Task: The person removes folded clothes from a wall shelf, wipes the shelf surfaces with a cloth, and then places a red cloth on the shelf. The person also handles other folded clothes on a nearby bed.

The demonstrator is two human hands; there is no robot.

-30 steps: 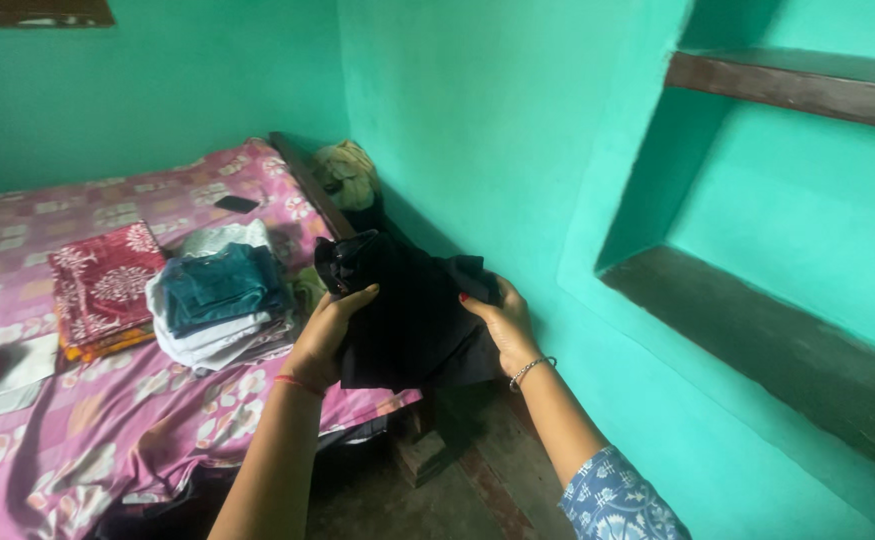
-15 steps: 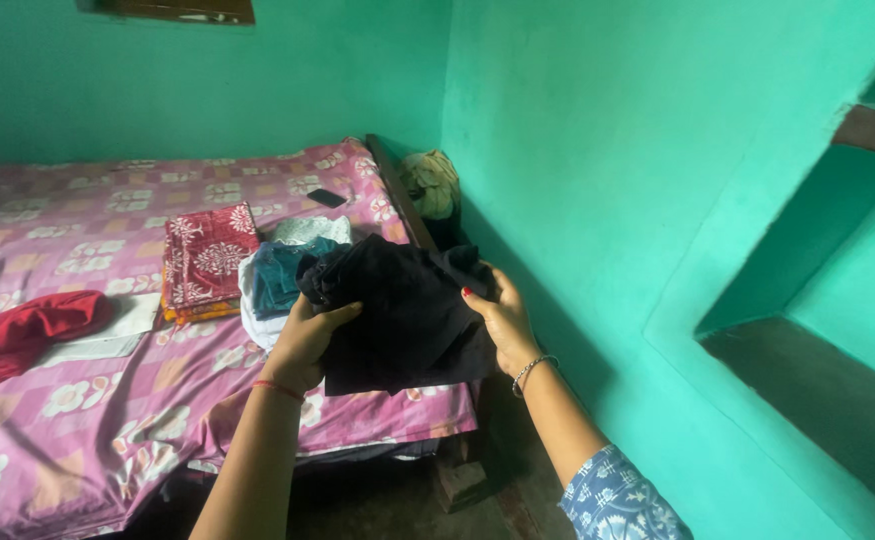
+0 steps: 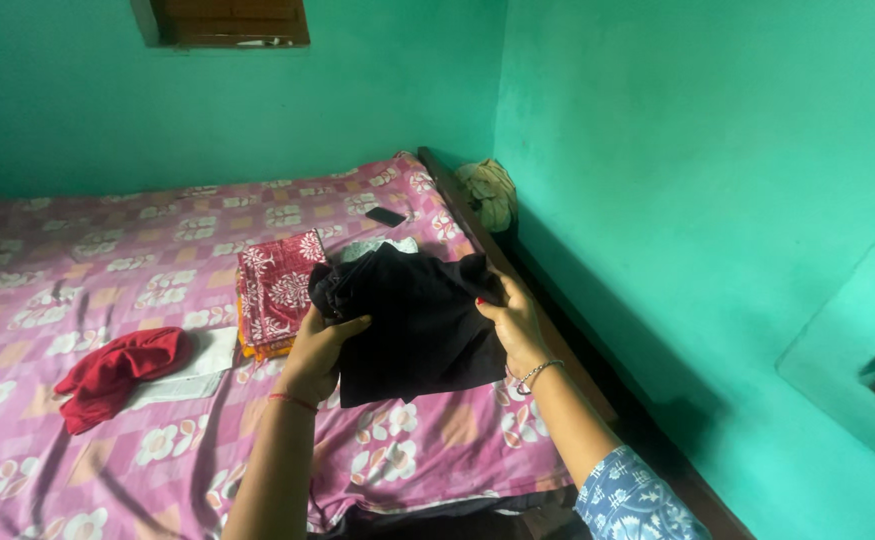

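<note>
Over pink floral bedsheet (image 3: 107, 300), mid-frame, left hand (image 3: 319, 350) and right hand (image 3: 513, 325) clamp folded black garment (image 3: 412, 320) by its sides so it stays bundled.

Black garment (image 3: 417, 320), pink floral bedsheet (image 3: 107, 260)

1 black garment (image 3: 417, 320) – 1 red cloth (image 3: 117, 372) – 1 phone (image 3: 385, 216) – 2 hands.

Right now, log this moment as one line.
left hand grips black garment | right hand grips it too | held over bed | red patterned cloth beside
</note>
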